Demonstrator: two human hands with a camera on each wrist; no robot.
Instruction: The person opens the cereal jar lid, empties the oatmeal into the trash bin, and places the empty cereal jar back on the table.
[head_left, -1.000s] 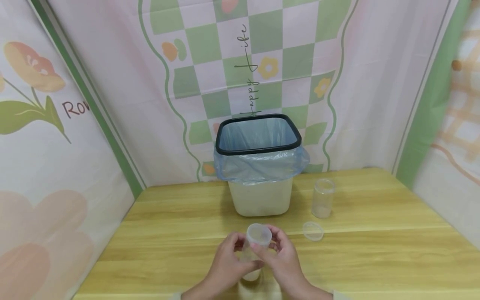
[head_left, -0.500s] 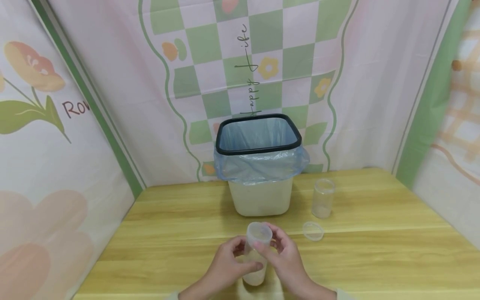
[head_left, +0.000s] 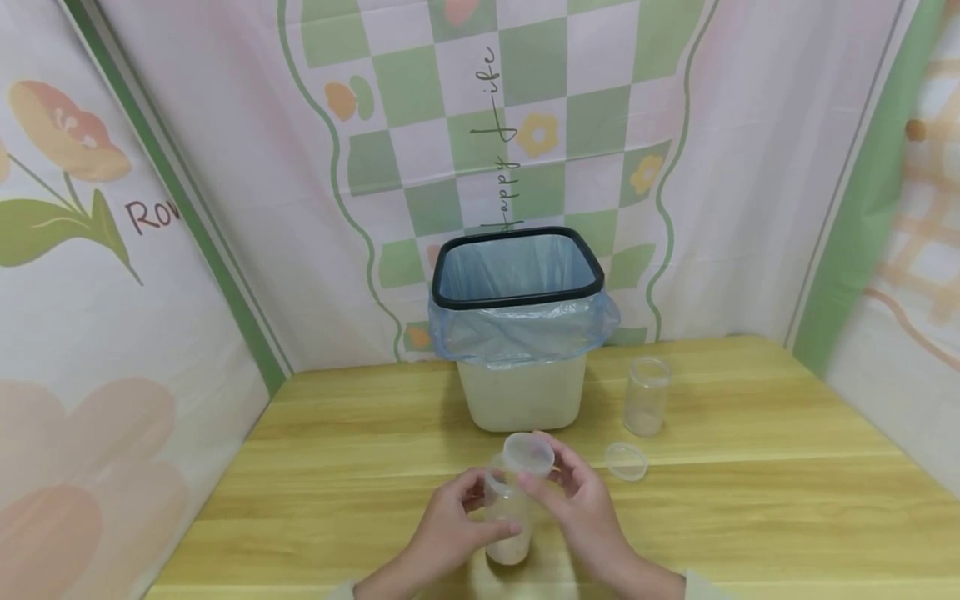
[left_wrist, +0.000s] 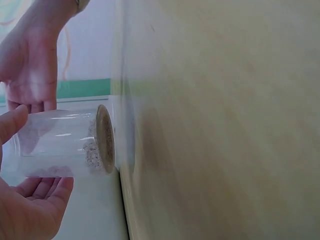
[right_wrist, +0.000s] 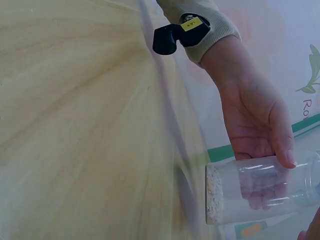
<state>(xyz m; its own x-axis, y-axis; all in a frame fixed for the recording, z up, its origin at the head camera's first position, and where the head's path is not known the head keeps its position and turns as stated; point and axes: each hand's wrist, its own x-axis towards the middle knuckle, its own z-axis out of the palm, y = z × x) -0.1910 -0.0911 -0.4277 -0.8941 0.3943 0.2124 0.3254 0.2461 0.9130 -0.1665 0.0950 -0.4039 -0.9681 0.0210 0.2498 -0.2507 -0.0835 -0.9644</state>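
In the head view my left hand (head_left: 442, 527) grips a clear plastic jar (head_left: 512, 503) round its side, thumb in front. The jar stands upright, its base close over the table. Pale, speckled grains lie at its bottom (left_wrist: 92, 156), plain in the left wrist view. My right hand (head_left: 583, 510) pinches a round translucent lid (head_left: 528, 455) between thumb and fingers. Slightly tilted, the lid is up at the jar's mouth and off to its right, so part of the rim shows. In the right wrist view the left hand (right_wrist: 257, 122) shows behind the jar.
A pale bin (head_left: 525, 398) with a black rim and a blue bag liner stands at the back of the wooden table (head_left: 337, 475). To its right is a second clear jar (head_left: 647, 398) without a lid. A loose clear lid (head_left: 626, 462) lies before that jar.
The lid has come off the jar's mouth, moving up and to the right in my right hand. My left hand keeps its grip on the jar.
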